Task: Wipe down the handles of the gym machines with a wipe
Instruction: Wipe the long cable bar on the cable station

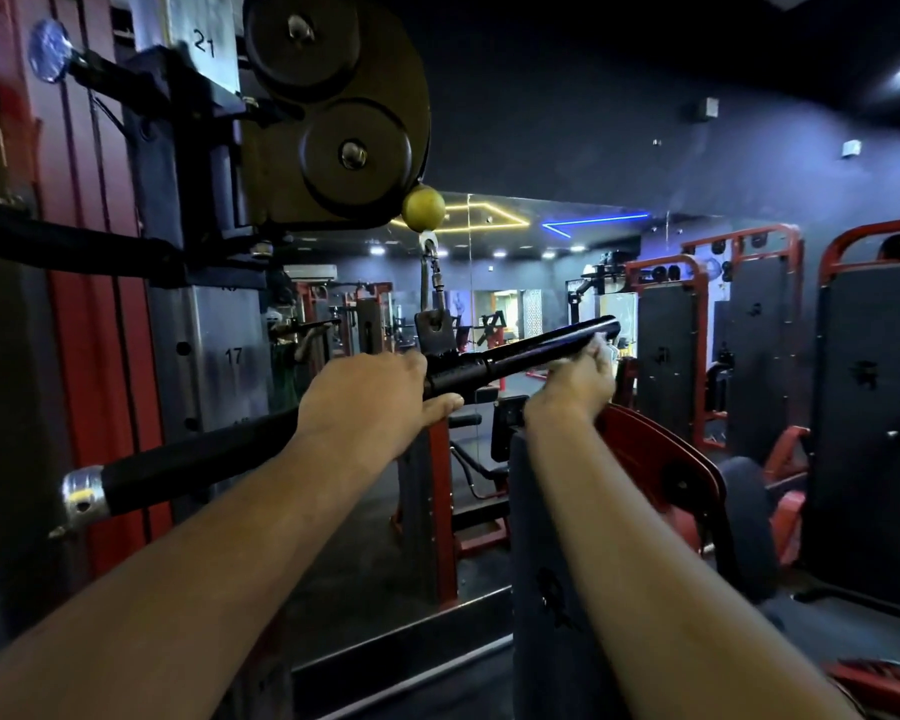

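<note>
A black cable bar handle (536, 347) hangs from a clip below a yellow ball stopper (423, 208) and slants from lower left to upper right. Its left end has a silver cap (81, 495). My left hand (365, 407) grips the bar just left of its middle bracket. My right hand (578, 379) is closed around the bar's right grip, with a pale wipe (605, 349) pressed against the underside near the right tip. Most of the wipe is hidden by my fingers.
A pulley housing (333, 106) with two black wheels hangs above on the numbered steel column (230, 350). A dark seat pad (546, 537) stands below my right arm. Red-framed machines (697, 324) fill the right side; a mirror wall lies ahead.
</note>
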`<state>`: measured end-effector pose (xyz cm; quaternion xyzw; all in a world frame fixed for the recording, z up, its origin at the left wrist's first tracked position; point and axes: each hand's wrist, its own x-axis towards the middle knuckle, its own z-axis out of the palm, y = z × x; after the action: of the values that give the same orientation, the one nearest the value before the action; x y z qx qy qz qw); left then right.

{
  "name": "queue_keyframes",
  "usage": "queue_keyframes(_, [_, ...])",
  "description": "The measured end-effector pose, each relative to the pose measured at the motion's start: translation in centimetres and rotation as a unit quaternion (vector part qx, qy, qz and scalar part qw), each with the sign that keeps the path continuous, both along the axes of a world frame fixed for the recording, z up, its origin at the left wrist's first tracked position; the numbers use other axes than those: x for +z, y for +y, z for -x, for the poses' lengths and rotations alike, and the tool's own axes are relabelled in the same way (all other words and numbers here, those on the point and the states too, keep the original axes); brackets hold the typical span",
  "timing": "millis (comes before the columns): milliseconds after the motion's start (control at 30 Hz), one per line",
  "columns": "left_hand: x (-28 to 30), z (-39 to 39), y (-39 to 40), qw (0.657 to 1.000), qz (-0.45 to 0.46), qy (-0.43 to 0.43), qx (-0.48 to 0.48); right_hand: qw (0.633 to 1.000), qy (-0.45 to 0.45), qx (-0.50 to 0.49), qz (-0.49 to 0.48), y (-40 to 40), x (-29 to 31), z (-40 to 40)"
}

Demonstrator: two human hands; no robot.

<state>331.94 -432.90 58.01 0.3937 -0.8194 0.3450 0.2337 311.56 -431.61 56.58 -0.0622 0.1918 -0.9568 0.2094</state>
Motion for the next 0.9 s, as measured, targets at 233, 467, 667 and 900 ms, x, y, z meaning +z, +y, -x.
queue_keyframes(233, [-0.4, 0.1, 0.1, 1.0, 0.007, 0.009, 0.014, 0.98, 0.15, 0.129, 0.012, 2.5, -4.7, -9.6])
queue_keyframes(467, [0.1, -0.2, 0.4, 1.0, -0.002, -0.018, 0.023, 0.949, 0.242, -0.128, -0.155, 2.4, -2.9, 1.4])
queue_keyframes(667, [0.0, -0.3, 0.7, 1.0, -0.012, -0.006, 0.013, 0.739, 0.482, -0.262, -0.39, -0.7, -0.1, 7.7])
queue_keyframes(900, [0.3, -0.6, 0.4, 0.999, 0.012, -0.017, 0.038, 0.746, 0.616, -0.121, -0.223, 1.1, -6.1, -4.9])
